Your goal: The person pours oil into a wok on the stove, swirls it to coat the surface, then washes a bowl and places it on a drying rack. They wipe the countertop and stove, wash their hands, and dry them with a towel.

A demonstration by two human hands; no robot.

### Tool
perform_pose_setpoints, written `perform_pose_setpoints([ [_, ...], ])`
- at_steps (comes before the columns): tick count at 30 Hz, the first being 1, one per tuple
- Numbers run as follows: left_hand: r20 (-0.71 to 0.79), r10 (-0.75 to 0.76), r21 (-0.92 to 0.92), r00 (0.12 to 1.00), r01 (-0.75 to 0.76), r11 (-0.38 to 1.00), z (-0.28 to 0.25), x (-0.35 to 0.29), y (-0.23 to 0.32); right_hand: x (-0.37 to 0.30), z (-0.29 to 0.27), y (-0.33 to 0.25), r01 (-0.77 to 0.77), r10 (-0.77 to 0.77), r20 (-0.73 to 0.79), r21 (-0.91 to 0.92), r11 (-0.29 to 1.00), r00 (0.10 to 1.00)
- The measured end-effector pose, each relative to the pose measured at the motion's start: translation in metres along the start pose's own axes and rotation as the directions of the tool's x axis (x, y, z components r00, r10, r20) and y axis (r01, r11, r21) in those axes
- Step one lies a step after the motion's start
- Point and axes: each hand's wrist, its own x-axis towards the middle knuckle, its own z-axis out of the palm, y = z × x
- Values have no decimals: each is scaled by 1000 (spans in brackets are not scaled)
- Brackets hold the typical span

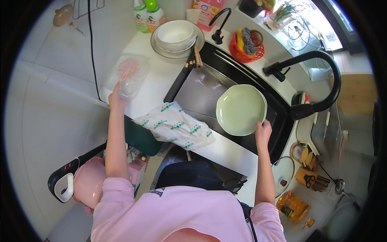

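Observation:
My left hand (pixel 115 97) reaches to the counter at the left and grips the near edge of a clear plastic box (pixel 135 82), with a pinkish-red patch in its far part. The thumb is partly hidden. My right hand (pixel 264 131) is closed on the rim of a pale green plate (pixel 241 109) with a wavy edge, held over the black sink (pixel 278 133). Between my hands, a white cloth with green print (pixel 177 125) lies across the counter's front edge.
White bowls (pixel 175 32) sit stacked on a plate behind the sink's left end. Knives or chopsticks (pixel 196 56) rest at its corner. A black faucet (pixel 322 107) arches over its right side. A red basket (pixel 246 54) and spray bottles (pixel 155 18) stand behind. A glass lid (pixel 283 173) lies right.

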Motion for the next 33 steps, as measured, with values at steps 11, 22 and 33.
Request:
perform_pose_setpoints([
  [11,691,1,193,723,-186,963,105,-215,-103,11,-16,-57,258,-303,22,-586,768,953],
  [22,732,-444,247,516,405,880,185,-248,-194,16,-31,-15,138,-137,-82,4,990,987],
  [33,780,-293,159,553,278,947,191,-252,-186,27,-79,18,-39,68,-49,456,889,996],
])
